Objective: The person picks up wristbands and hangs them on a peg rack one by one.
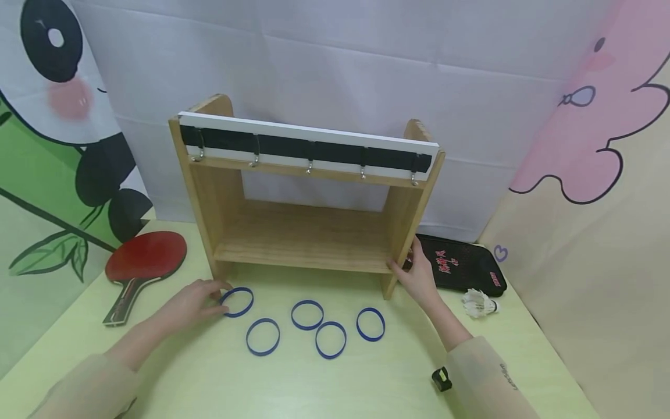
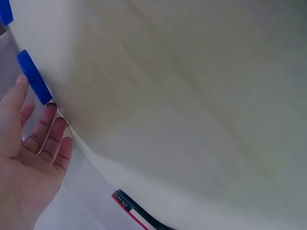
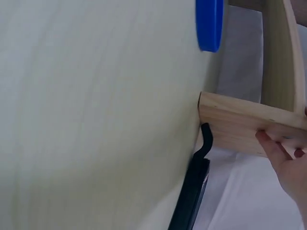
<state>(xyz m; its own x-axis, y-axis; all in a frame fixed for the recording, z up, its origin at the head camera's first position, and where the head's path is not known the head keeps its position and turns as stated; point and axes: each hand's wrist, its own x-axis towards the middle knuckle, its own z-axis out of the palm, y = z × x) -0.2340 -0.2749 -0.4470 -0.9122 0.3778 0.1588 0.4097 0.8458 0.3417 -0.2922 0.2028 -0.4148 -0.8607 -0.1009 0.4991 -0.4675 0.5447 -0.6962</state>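
My left hand [image 1: 188,302] is at the leftmost blue ring [image 1: 238,315], which lies on the table. Its thumb and fingertips are spread at the ring's left side; in the left wrist view they come right up to the blue band [image 2: 34,76]. With my right hand [image 1: 421,282] I grip the right side panel of a wooden shelf [image 1: 309,235], thumb at the front edge, other fingers on the outer face. Across the shelf's top front runs a white board with a black strip [image 1: 282,146] and several small metal hooks [image 1: 309,169].
Several more blue rings lie before the shelf, among them one at the right [image 1: 384,326]. A red table tennis bat [image 1: 146,256] lies on the left. On the right are a black case [image 1: 460,265], a shuttlecock [image 1: 477,304] and a small black object [image 1: 441,379].
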